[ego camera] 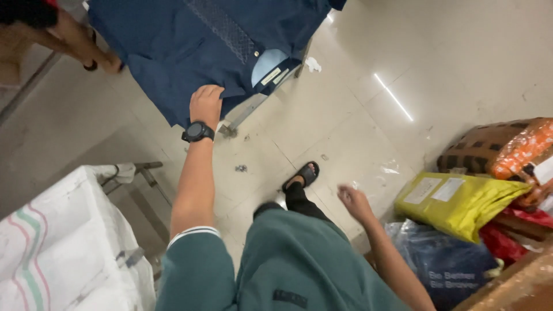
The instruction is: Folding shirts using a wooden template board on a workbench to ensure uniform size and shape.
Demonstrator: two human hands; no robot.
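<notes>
A dark navy blue cloth shirt with a patterned front placket and a pale blue inner collar lies spread over a worktop at the top of the view, its lower edge hanging over the worktop's front. The person's left hand rests on that hanging edge, fingers curled down onto the fabric; whether they pinch the cloth or only press on it cannot be told. A black wristwatch sits on that wrist, and the arm comes out of a green sleeve with a white-striped cuff.

The right hand hangs loosely open and blurred, holding nothing, above the pale tiled floor, near a yellow plastic mailing bag. Just below that bag lies a dark blue plastic bag, and behind it a brown checked bundle and an orange netted pack.

Between the arms shows a black sandal on the person's foot. A white woven sack with red and green stripes stands at lower left. At upper left another person's hand touches the shirt's far corner.
</notes>
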